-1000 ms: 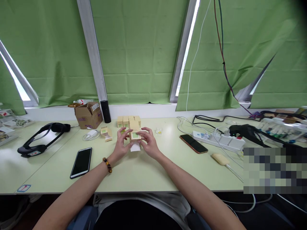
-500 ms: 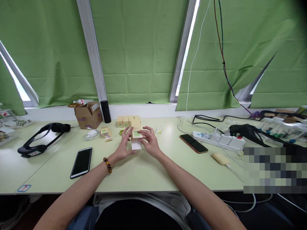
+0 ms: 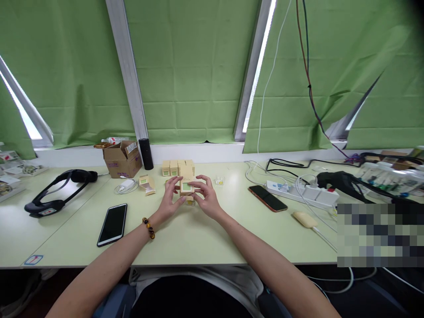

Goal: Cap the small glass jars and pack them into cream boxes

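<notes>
Between my two hands is a small kraft cardboard box [image 3: 187,187] with a green window on its face. My left hand [image 3: 169,198] has its fingers curled against the box's left side, the thumb near its lower edge. On the opposite side, my right hand [image 3: 207,198] grips it with bent fingers. Just under the box shows a small clear piece with some yellow [image 3: 191,203], partly hidden. Behind the hands stands a row of similar small boxes [image 3: 174,168]. An opened small box [image 3: 147,185] lies to the left, and a small clear container [image 3: 219,180] to the right.
On the left are a black headset [image 3: 59,194], a phone [image 3: 112,225], a charger with coiled cable [image 3: 126,185], a brown carton [image 3: 122,161] and a black cylinder [image 3: 146,154]. To the right lie another phone [image 3: 267,198], a power strip [image 3: 301,194] and a beige mouse-shaped item [image 3: 304,219].
The white flap that hung below the box no longer shows, and a small clear piece appears there. The box has shifted slightly left, and my left thumb has moved up towards it.
</notes>
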Available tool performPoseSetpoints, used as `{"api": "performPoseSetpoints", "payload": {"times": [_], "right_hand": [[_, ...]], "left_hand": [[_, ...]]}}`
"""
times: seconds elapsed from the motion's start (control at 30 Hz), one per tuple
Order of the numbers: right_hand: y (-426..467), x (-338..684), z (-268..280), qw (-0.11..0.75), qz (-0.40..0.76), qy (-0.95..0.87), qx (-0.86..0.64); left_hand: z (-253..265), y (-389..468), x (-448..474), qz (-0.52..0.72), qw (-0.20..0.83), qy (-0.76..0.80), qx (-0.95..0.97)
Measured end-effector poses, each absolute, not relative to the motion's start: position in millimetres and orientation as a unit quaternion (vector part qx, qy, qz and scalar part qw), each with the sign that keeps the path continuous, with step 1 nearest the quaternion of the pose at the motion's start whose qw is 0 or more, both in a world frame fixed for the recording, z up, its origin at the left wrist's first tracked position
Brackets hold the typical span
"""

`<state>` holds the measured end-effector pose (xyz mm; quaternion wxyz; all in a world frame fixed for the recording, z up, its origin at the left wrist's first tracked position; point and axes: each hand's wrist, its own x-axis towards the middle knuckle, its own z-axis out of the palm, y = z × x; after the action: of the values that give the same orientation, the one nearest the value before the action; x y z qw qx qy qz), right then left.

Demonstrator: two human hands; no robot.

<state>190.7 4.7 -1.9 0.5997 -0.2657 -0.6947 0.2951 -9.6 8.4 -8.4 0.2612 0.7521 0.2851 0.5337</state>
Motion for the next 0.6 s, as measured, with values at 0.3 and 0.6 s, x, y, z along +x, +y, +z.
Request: {"api": "performPoseSetpoints", "payload": {"times": [0.3,0.6], "right_hand": [[1.2,192.3,0.3,0.59,0.279,-0.717,-0.247],[0.3,193.1,0.7,0.585,0.283,-0.724,-0.229]], "left_hand": [[-8.8,12.0,-8.5,0.556,0.257,0.274,0.741],[-8.0,10.8,-7.0,0.565,0.241,0.286,0.736]]}}
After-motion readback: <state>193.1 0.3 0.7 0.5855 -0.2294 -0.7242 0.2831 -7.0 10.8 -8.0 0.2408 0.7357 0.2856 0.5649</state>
